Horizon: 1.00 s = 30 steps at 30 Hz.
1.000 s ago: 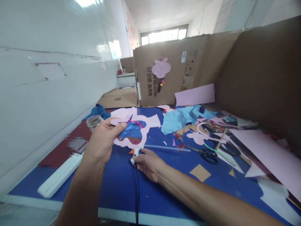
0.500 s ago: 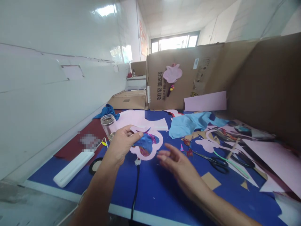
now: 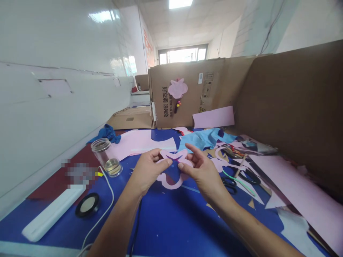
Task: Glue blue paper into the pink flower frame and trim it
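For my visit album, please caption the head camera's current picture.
Left hand and right hand hold a pink cutout over a cluttered blue table.

A person's left hand (image 3: 150, 167) and right hand (image 3: 202, 171) are showing bare, with the skin uncovered from the fingertips up past the wrists. The left thumb (image 3: 164, 164) and right thumb (image 3: 186, 168) are both looking stout and rounded at the tip. On the right hand, the index finger (image 3: 197, 151) is appearing longer and slimmer than the thumb. Each wrist is narrowing slightly below the hand. The left forearm (image 3: 120, 217) and right forearm (image 3: 241, 217), also bare, are broadening away from the wrists, and the picture's lower edge is cutting both off. Finer details, such as creases and nails, are blurring at this scale.
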{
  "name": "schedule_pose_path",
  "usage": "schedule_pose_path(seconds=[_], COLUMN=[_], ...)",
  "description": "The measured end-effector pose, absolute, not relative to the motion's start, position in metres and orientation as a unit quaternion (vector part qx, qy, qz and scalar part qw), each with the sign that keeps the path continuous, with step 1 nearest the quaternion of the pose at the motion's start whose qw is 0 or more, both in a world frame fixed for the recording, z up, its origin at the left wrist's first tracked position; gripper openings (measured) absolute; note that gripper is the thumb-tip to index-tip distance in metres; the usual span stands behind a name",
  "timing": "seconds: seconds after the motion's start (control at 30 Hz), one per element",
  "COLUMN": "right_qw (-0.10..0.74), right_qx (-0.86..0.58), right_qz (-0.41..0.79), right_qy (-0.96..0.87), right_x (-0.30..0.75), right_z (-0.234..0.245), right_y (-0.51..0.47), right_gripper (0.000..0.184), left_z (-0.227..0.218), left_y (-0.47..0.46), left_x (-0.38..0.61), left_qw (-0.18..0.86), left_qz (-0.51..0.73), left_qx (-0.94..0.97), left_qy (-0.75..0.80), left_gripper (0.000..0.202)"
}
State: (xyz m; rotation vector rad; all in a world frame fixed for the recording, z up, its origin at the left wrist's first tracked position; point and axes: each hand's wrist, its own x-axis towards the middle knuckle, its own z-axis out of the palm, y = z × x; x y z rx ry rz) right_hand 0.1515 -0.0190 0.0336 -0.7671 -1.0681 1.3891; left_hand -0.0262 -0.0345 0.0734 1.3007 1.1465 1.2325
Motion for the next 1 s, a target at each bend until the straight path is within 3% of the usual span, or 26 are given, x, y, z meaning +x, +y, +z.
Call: schedule_pose_path(seconds=[0.67,0.83,1.0], right_qw=[0.599,0.605,0.590], right_qx=[-0.325,-0.338,-0.327], right_qz=[0.590,0.585,0.607], right_qy=[-0.433,-0.421,-0.421], right_x=[0.167,0.169,0.165], right_z=[0.015,0.013,0.010], right_y=[0.005,0.003,0.000], right_gripper=[0.089,0.080,0.090], left_z=[0.065,0.061,0.061], left_y=[-0.008,-0.009,-0.012], left_x=[-0.017,-0.023,-0.021], left_qw=[0.411,0.404,0.421], left_qz=[0.486,0.499,0.502], left_qx=[0.561,0.549,0.538], left_qy=[0.530,0.535,0.531], left_gripper=[0.022,0.023,0.024])
